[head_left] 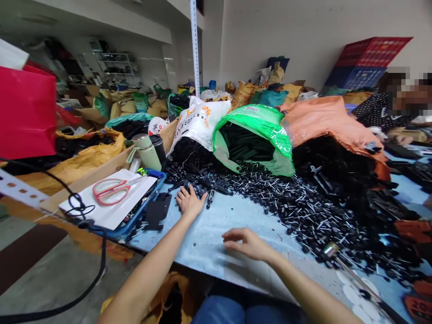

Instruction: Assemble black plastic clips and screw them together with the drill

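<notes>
Head view. Left hand [191, 202] lies palm down, fingers spread over black parts [219, 185] at the far side of the blue table [211, 234]; whether it grips any, cannot tell. Right hand [248, 244] is above the near side, fingers loosely curled, nothing seen in it.

Progress, judged: amount done unreadable — no distinct finished pile made out; plenty of loose stock remains.

Materials: heap of pins [303, 211], slim bright metal shanks with dark rounded heads. Black parts longer, slotted-looking. Glossy green sack [286, 159] gapes over dark strips; white sack [205, 119] and frayed orange sack [317, 117] alongside. Notched, flat black plate [158, 211] beside the blue tray [162, 182]. Red-handled scissors [116, 191] on smooth white paper [110, 216]; metal-headed hammer [330, 249] at right.
</notes>
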### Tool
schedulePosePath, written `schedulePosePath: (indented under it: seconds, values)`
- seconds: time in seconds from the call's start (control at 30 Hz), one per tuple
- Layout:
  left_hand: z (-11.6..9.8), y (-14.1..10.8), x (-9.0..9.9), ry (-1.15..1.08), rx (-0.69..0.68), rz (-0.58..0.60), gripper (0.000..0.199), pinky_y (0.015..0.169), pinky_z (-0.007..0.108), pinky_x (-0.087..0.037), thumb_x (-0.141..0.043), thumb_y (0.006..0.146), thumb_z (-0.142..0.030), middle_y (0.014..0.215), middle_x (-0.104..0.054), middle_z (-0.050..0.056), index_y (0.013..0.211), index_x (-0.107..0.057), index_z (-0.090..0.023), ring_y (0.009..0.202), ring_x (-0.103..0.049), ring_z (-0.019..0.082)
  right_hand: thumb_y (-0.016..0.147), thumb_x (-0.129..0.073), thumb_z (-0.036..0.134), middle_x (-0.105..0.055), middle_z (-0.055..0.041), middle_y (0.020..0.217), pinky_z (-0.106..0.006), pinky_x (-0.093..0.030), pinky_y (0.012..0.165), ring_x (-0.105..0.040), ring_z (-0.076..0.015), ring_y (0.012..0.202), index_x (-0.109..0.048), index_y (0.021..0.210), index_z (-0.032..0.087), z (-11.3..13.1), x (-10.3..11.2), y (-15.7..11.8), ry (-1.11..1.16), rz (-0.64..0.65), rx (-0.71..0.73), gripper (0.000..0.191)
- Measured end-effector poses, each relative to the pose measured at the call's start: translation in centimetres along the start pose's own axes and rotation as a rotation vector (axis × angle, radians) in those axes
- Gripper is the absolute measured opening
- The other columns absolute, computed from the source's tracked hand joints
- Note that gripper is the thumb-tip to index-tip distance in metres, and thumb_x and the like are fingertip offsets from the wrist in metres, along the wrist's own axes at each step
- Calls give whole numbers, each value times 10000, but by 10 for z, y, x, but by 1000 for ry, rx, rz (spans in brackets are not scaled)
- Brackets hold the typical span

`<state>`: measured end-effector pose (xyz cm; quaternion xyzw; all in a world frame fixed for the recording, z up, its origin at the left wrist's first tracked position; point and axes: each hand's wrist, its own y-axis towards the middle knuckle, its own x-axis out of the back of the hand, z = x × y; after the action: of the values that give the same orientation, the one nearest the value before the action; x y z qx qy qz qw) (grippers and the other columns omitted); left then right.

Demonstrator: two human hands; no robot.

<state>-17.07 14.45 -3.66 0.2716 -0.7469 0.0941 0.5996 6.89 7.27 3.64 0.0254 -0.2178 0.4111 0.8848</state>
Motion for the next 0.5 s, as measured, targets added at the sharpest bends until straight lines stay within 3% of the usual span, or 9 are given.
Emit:
schedulePosePath:
  seconds: [0.13, 0.3, 0.4, 0.5]
  values:
    - [-4, 5, -6, 39, -52, -22, 837, 1019, 529, -162, -393, 762, -666, 1410, -266, 262, 1363, -328, -88, 1276, -262, 405, 871, -472, 373, -663, -35, 1014, -263, -485, 784, -617, -160, 895, -642, 1021, 196, -29, 76, 70, -548, -283, 28, 288]
    - [-4, 9, -11, 14, -63, -62, 750, 1030, 505, -178, -402, 790, -619, 1419, -277, 231, 1338, -380, -108, 1287, -265, 379, 866, -457, 262, -535, -138, 1200, -363, -378, 937, -480, -243, 1110, -490, 1240, 133, -55, 177, 162, -821, -517, -67, 397]
    - [-2, 11, -14, -46, -85, -95, 684, 1040, 489, -187, -399, 817, -573, 1421, -285, 215, 1317, -413, -108, 1293, -262, 363, 813, -496, 164, -406, -180, 1319, -399, -334, 954, -369, -290, 1192, -365, 1339, 123, -63, 215, 206, -955, -565, -88, 544]
    - [0, 14, -18, -121, -103, -114, 641, 1050, 475, -195, -387, 836, -545, 1427, -290, 189, 1305, -433, -110, 1300, -249, 352, 753, -516, 68, -317, -145, 1395, -416, -285, 971, -294, -291, 1239, -338, 1355, 177, -69, 236, 249, -1069, -532, -62, 637]
